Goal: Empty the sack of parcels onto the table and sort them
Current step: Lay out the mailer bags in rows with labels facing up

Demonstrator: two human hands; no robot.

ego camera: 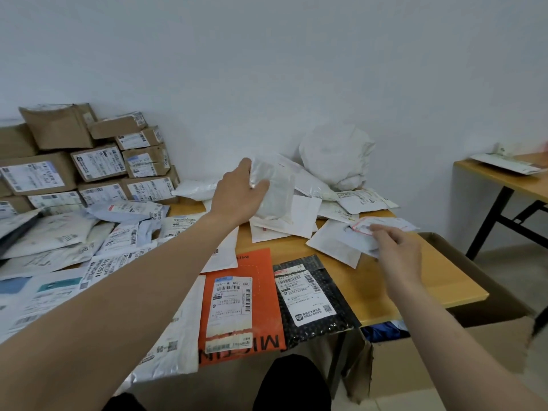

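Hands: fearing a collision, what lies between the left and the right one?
Head view: flat white envelopes and a strip of bare table lie between the left hand and right hand.

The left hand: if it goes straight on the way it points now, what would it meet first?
Probably the bulky white bag beyond it, though depth is unclear. The left hand itself grips a pale plastic parcel.

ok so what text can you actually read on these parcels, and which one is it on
"501E- MI B577 (BK)": label on the orange parcel.
"MI": big upside-down letters at its near edge, rest covered.
"53-2G614": sideways on a white parcel, first character unsure.
"642": start of the black parcel label, rest blurred.
Brown boxes, other labels: too blurred to read.
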